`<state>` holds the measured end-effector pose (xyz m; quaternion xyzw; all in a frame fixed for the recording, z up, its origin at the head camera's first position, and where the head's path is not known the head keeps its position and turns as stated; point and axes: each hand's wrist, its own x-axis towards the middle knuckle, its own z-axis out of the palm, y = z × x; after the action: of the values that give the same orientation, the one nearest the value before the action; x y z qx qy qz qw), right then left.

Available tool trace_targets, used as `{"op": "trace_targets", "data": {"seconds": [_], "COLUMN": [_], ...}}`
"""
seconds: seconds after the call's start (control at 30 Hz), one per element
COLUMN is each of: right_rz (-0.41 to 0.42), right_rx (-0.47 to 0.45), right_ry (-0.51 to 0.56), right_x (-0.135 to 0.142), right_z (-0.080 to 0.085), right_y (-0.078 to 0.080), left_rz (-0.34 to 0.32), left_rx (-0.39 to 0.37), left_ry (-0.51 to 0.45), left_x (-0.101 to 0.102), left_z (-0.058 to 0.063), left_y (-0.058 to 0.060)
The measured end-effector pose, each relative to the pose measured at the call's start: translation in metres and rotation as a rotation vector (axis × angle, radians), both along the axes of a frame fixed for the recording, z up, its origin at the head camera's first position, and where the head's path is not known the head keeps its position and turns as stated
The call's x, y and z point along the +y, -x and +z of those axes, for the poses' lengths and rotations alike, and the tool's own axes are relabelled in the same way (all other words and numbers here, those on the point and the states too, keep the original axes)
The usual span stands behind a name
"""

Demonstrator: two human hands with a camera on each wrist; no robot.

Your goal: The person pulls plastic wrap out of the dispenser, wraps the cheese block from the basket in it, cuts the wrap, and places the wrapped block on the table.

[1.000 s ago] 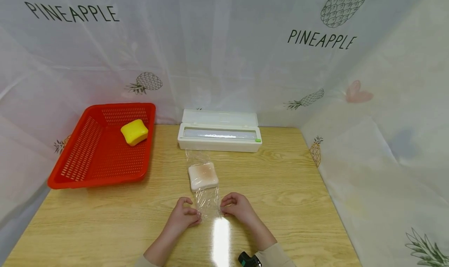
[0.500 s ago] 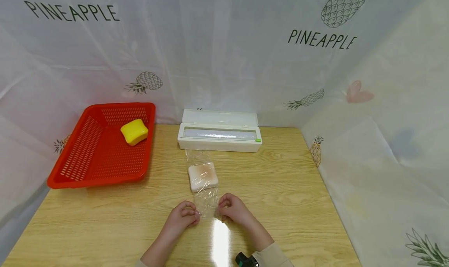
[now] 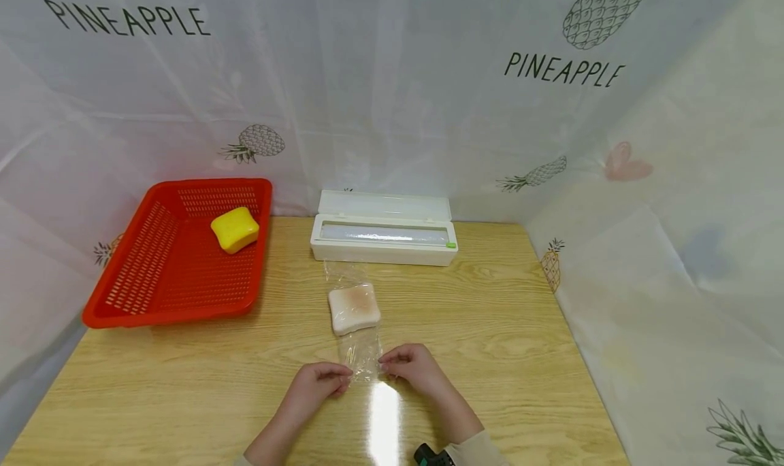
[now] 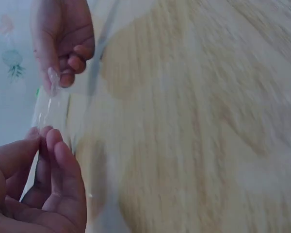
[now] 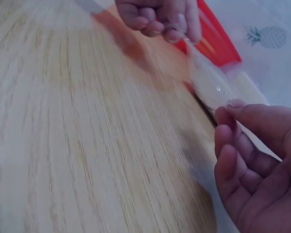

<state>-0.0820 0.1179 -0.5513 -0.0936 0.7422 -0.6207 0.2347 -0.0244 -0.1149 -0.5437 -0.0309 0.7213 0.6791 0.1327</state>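
Note:
A narrow strip of clear plastic wrap (image 3: 360, 354) runs toward the person from beneath or around a white, bread-slice-shaped block (image 3: 354, 308) with a tan patch on top. The left hand (image 3: 318, 384) pinches one near corner of the wrap between thumb and finger. At the other near corner, the right hand (image 3: 416, 369) pinches the film the same way. Between the two hands the wrap (image 5: 208, 82) is drawn taut in the right wrist view, its edge lifted off the table. Whether the film passes over or under the block is hard to tell.
Behind the block stands a white wrap dispenser (image 3: 384, 252) with its lid raised and a roll inside. A red plastic basket (image 3: 177, 316) at the left holds a yellow block (image 3: 235, 230). A printed curtain (image 3: 392, 112) borders the wooden table (image 3: 490, 330).
Both hands still hold the wrap's near end. The right hand has shifted slightly left and toward the person. The left hand's fingers have straightened and come together, and the film lies smoother.

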Motion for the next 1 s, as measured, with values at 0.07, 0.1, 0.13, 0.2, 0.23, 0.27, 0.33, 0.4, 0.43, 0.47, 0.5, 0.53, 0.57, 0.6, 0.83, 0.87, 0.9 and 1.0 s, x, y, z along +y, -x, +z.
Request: {"op": "trace_targets", "data": {"seconds": [0.07, 0.1, 0.13, 0.2, 0.23, 0.27, 0.33, 0.4, 0.43, 0.47, 0.5, 0.53, 0.57, 0.6, 0.83, 0.87, 0.9, 1.0], "right_rz": [0.002, 0.003, 0.005, 0.009, 0.011, 0.015, 0.023, 0.032, 0.039, 0.046, 0.053, 0.063, 0.073, 0.083, 0.068, 0.054, 0.037, -0.014], "right_rx": [0.0, 0.002, 0.006, 0.015, 0.019, 0.026, 0.026, 0.022, 0.02, 0.017, 0.014, 0.017, 0.025, 0.029, 0.073, 0.086, 0.097, 0.154], "right_ry": [-0.002, -0.001, -0.003, -0.009, -0.016, -0.02, -0.031, -0.033, -0.029, -0.022, -0.018, -0.01, 0.001, 0.013, 0.034, 0.026, 0.016, 0.001], "right_x": [0.002, 0.002, 0.003, 0.004, 0.004, 0.004, 0.004, 0.004, 0.004, 0.004, 0.004, 0.004, 0.004, 0.004, 0.002, 0.001, 0.0, -0.005], "right_z": [-0.003, -0.004, -0.004, -0.005, -0.005, -0.005, -0.004, -0.002, -0.001, 0.001, 0.004, 0.007, 0.011, 0.015, 0.038, 0.04, 0.042, 0.047], "right_y": [0.001, 0.001, 0.001, 0.001, 0.0, -0.001, -0.003, -0.005, -0.007, -0.008, -0.01, -0.011, -0.012, -0.014, -0.016, -0.015, -0.014, -0.011], "left_rz": [-0.015, -0.022, -0.028, -0.039, -0.043, -0.048, -0.057, -0.074, -0.083, -0.092, -0.101, -0.109, -0.115, -0.117, -0.063, -0.048, -0.034, 0.012], "left_rx": [0.023, 0.035, 0.045, 0.063, 0.074, 0.086, 0.102, 0.116, 0.119, 0.119, 0.117, 0.118, 0.122, 0.125, 0.187, 0.189, 0.192, 0.191], "left_ry": [0.059, 0.088, 0.114, 0.153, 0.173, 0.191, 0.213, 0.225, 0.227, 0.221, 0.211, 0.203, 0.198, 0.193, 0.246, 0.252, 0.26, 0.27], "left_x": [-0.001, -0.002, -0.002, -0.004, -0.004, -0.005, -0.007, -0.01, -0.011, -0.012, -0.013, -0.014, -0.015, -0.016, -0.016, -0.015, -0.014, -0.013], "left_z": [-0.002, -0.003, -0.004, -0.005, -0.005, -0.006, -0.005, -0.005, -0.005, -0.005, -0.004, -0.004, -0.003, -0.002, 0.01, 0.012, 0.013, 0.018], "left_y": [-0.001, -0.002, -0.002, -0.003, -0.004, -0.004, -0.004, -0.005, -0.005, -0.005, -0.006, -0.006, -0.006, -0.006, -0.004, -0.003, -0.001, 0.003]}}
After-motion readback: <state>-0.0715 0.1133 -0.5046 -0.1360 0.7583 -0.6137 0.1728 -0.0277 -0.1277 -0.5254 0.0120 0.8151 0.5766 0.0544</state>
